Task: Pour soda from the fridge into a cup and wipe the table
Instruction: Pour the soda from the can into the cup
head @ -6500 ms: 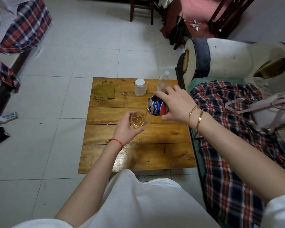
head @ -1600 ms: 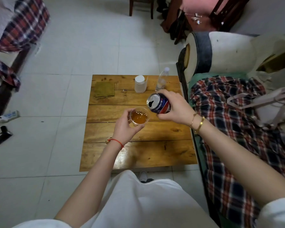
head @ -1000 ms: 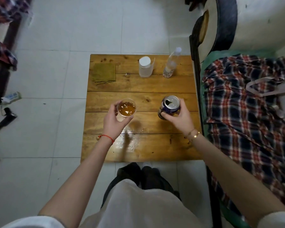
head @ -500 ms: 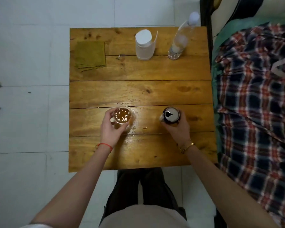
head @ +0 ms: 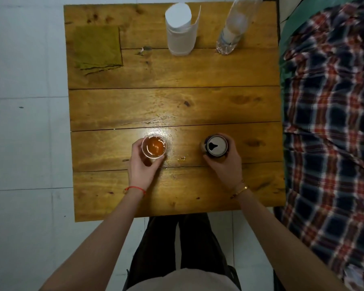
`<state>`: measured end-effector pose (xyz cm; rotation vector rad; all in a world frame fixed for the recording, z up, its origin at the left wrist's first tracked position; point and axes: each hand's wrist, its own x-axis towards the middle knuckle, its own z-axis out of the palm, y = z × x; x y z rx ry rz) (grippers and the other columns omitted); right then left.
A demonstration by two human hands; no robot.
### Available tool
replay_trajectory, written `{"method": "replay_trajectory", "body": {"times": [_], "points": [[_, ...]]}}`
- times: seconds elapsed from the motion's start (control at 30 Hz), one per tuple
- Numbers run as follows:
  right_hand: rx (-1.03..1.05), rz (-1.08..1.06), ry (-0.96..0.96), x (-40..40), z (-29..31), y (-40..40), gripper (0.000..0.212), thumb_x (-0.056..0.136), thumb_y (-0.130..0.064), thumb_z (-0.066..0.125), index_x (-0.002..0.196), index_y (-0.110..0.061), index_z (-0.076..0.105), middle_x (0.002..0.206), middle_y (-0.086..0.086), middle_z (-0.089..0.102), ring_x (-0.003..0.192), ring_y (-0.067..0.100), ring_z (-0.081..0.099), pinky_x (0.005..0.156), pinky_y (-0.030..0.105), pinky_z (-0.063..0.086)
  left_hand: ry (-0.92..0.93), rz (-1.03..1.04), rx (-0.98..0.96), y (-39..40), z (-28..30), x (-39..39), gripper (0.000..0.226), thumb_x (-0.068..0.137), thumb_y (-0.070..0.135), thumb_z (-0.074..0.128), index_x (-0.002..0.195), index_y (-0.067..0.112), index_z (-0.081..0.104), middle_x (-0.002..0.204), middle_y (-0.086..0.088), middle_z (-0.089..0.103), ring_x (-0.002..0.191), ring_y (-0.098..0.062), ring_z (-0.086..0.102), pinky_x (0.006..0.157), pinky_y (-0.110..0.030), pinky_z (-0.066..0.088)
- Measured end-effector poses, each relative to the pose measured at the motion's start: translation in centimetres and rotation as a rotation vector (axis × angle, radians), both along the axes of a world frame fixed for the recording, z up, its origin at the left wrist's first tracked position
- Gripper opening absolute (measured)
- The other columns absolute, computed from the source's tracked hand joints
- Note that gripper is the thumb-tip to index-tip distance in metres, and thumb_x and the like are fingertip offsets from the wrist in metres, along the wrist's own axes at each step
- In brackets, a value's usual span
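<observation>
Seen from overhead: left hand [head: 142, 168], red string at the wrist, wrapped around a clear cup [head: 153, 146] of amber soda, thumb on the near-left side, fingers curled under the rim and mostly hidden by the cup. Right hand [head: 225, 164], gold bracelets at the wrist, gripping an opened can [head: 215, 146] from the near-right side, fingertips curling round its far edge. Cup and can both upright on the wooden table [head: 177, 106], side by side on the same plank, well apart. Hard to tell whether either base is fully down on the wood. Glare and a wet-looking sheen on the plank around the cup; a small fleck between cup and can, too small to identify.

At the far left corner, a folded olive cloth [head: 97, 47], flat and untouched. Along the far edge, a white-lidded jar [head: 180, 30] and, to its right, a clear plastic bottle [head: 231, 28], its top cut off by the frame. Label on the can not readable from this angle.

To the right, a plaid blanket [head: 332, 122] over green fabric, running out of frame. Below the table's near edge, dark trousers and a pale shirt hem, partly cropped. White floor tiles at left.
</observation>
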<state>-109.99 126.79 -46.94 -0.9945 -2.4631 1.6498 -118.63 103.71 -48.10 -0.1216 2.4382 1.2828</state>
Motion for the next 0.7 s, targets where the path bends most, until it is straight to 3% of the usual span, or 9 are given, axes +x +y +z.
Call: {"method": "replay_trajectory", "body": {"times": [0.13,0.23,0.33,0.37,0.43,0.5,0.7], "points": [[-0.013,-0.010,0.006,0.2,-0.4,0.0,0.069,0.070,-0.010,0.084,0.129,-0.012,0.048,0.123,-0.003,0.059,0.114,0.001,0.055,0.099,0.022,0.047,-0.007,0.000,-0.011,0.1,-0.5,0.0,0.074,0.070,0.027,0.087,0.131,0.022,0.045,0.124,0.007,0.061,0.107,0.003,0.057,0.092,-0.013,0.046],[-0.025,-0.007,0.010,0.4,-0.6,0.0,0.071,0.070,-0.011,0.084,0.130,-0.013,0.047,0.124,-0.005,0.058,0.114,-0.002,0.055,0.099,0.021,0.046,0.004,-0.019,-0.019,0.1,-0.5,0.1,0.074,0.071,0.027,0.087,0.131,0.021,0.045,0.122,0.009,0.060,0.109,-0.005,0.056,0.086,0.002,0.036],[-0.035,0.002,-0.003,0.6,-0.8,0.1,0.077,0.070,-0.013,0.084,0.135,-0.015,0.043,0.129,-0.003,0.056,0.118,0.005,0.054,0.102,0.024,0.046,0.006,-0.026,-0.018,0.1,-0.4,0.1,0.077,0.071,0.022,0.087,0.134,0.020,0.044,0.123,0.010,0.058,0.110,-0.005,0.055,0.087,0.005,0.032],[-0.039,0.008,-0.010,0.7,-0.8,0.2,0.081,0.070,-0.013,0.085,0.138,-0.015,0.041,0.131,-0.001,0.054,0.121,0.008,0.053,0.104,0.025,0.045,0.006,-0.026,-0.016,0.1,-0.3,0.2,0.080,0.070,0.021,0.088,0.136,0.020,0.042,0.126,0.010,0.056,0.112,-0.004,0.054,0.093,0.000,0.035],[-0.047,0.011,-0.025,0.9,-0.8,0.4,0.087,0.069,-0.015,0.085,0.142,-0.015,0.036,0.136,0.002,0.050,0.125,0.011,0.050,0.107,0.028,0.043,-0.012,0.019,0.002,0.0,-0.2,0.3,0.090,0.068,0.019,0.088,0.142,0.022,0.037,0.134,0.009,0.052,0.120,-0.002,0.050,0.106,-0.024,0.043],[-0.038,0.010,-0.028,1.2,-0.7,0.7,0.089,0.071,-0.015,0.084,0.144,-0.014,0.034,0.139,0.003,0.048,0.127,0.012,0.048,0.109,0.030,0.042,-0.023,0.063,-0.001,0.0,0.1,0.5,0.095,0.068,0.018,0.088,0.146,0.022,0.034,0.143,0.003,0.047,0.129,-0.008,0.046,0.111,-0.040,0.042],[0.073,0.094,0.009,1.8,-0.2,1.5,0.077,0.074,-0.017,0.081,0.140,-0.014,0.041,0.138,-0.001,0.050,0.127,0.012,0.050,0.106,0.039,0.045,0.075,-0.080,-0.071,1.1,1.9,3.0,0.098,0.070,0.012,0.084,0.151,0.019,0.029,0.157,-0.004,0.029,0.147,-0.019,0.024,0.121,-0.040,0.023]]}}
